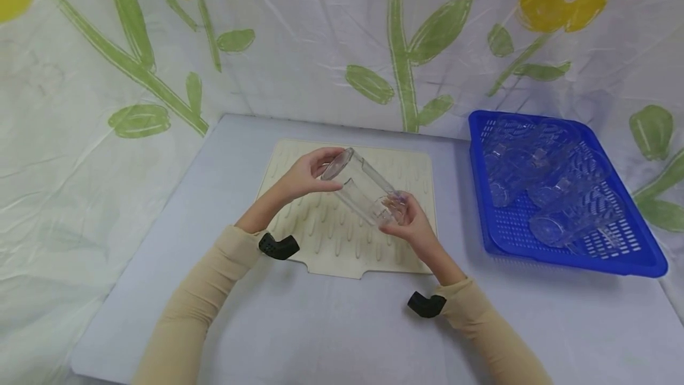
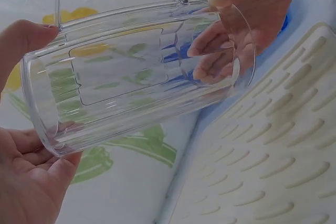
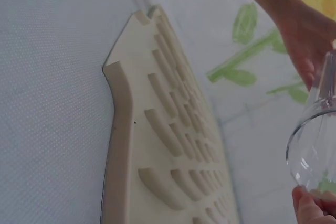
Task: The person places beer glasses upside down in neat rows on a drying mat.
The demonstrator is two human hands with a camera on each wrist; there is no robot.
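A clear mug (image 1: 357, 188) was held slantwise above the mat (image 1: 336, 261), the left hand (image 1: 306, 176) gripping one end and the right hand (image 1: 415, 226) gripping the other. To the right of the mat, a blue basket (image 1: 569, 258) held several clear cups (image 1: 579, 212). The mat lay on a pale counter (image 1: 331, 331).

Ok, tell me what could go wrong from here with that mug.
The mug could slip: the left hand and right hand hold it tilted in the air, one at each end, so losing either hold might let it swing or drop.

Set down on the mat, it might rock, since the surface is ridged.

If it went toward the basket, it could knock the clear cups lying there close together.
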